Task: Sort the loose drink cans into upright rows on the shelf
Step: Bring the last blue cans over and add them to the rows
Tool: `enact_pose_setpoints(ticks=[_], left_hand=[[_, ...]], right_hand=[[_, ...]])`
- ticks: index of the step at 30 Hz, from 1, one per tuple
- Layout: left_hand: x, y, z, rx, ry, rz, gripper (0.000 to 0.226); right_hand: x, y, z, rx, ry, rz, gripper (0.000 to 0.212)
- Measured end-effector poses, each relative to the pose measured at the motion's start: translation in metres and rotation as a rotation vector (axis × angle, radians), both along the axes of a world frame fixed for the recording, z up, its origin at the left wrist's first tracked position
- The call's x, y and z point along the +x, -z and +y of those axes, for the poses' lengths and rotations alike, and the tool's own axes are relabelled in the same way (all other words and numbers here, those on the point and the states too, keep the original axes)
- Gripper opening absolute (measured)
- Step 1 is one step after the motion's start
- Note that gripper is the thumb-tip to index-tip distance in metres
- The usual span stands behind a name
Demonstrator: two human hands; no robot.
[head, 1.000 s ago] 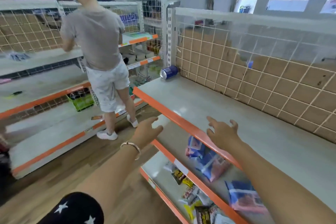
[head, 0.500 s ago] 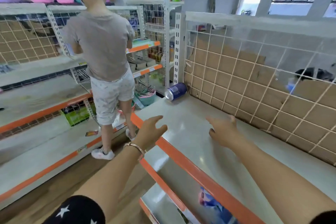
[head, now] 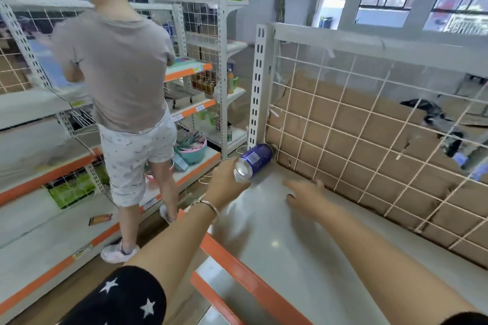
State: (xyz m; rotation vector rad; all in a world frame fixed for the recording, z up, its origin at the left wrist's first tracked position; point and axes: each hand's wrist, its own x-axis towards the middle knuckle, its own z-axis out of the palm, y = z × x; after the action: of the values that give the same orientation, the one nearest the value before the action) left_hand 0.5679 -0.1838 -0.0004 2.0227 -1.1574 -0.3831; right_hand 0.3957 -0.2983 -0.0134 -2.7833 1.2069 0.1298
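- Head view, shop aisle: my left hand (head: pixel 229 184) reaches the one blue drink can (head: pixel 254 162) in sight, which lies on its side in the far left corner of the grey shelf (head: pixel 303 258), its silver end turned toward me.
- My left fingers sit at that near end and appear to touch it; whether they have curled round the can or only rest against it I cannot tell, since the back of my hand covers the contact.
- My right hand (head: pixel 306 194) hovers low over the shelf just right of the can, fingers spread wide and holding nothing, placed, I judge, to stop a roll or to steady the can as it is tipped up.
- The can's far end lies against the wire grid backing (head: pixel 369 140) beside the slotted upright post (head: pixel 260 87), a corner that pens it in.
- No can stands upright on this shelf, so the sorting looks barely begun.
- Across the aisle another person (head: pixel 121 82) in a grey shirt faces the opposite shelving, well apart from my reach.
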Motion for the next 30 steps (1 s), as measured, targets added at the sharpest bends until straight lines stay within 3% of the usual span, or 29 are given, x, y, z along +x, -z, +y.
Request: enact_pose_setpoints(ticks=[4, 6, 9, 13, 17, 21, 23, 26, 30], left_hand=[[0.021, 0.004, -0.038, 0.022, -0.024, -0.094, 0.049], [0.03, 0.007, -0.054, 0.061, -0.017, -0.035, 0.053], [0.031, 0.012, -0.067, 0.071, 0.039, 0.095, 0.039], [0.019, 0.019, -0.066, -0.101, 0.134, 0.037, 0.033], [0.012, 0.015, -0.052, -0.155, 0.382, 0.405, 0.027], [0.007, 0.019, -0.053, -0.223, 0.079, 0.895, 0.016], [0.009, 0.026, -0.054, -0.134, -0.009, 0.884, 0.017], [0.009, 0.026, -0.056, -0.017, 0.085, 0.793, 0.02], [0.001, 0.014, -0.052, -0.004, 0.11, 0.915, 0.018]], right_hand=[[0.029, 0.005, -0.008, 0.189, 0.163, -0.243, 0.046], [0.04, 0.01, -0.012, 0.304, 0.241, -0.4, 0.043], [0.053, 0.013, -0.017, 0.409, 0.367, -0.542, 0.036], [0.067, 0.008, -0.024, 0.593, 0.631, -0.737, 0.017], [0.081, 0.011, -0.031, 0.697, 0.818, -0.831, 0.054], [0.084, 0.012, -0.025, 0.679, 0.922, -0.921, 0.068], [0.087, 0.01, -0.02, 0.725, 0.921, -0.978, 0.068], [0.087, 0.009, -0.014, 0.841, 0.918, -0.976, 0.082], [0.069, 0.007, 0.004, 0.898, 0.971, -1.001, 0.068]])
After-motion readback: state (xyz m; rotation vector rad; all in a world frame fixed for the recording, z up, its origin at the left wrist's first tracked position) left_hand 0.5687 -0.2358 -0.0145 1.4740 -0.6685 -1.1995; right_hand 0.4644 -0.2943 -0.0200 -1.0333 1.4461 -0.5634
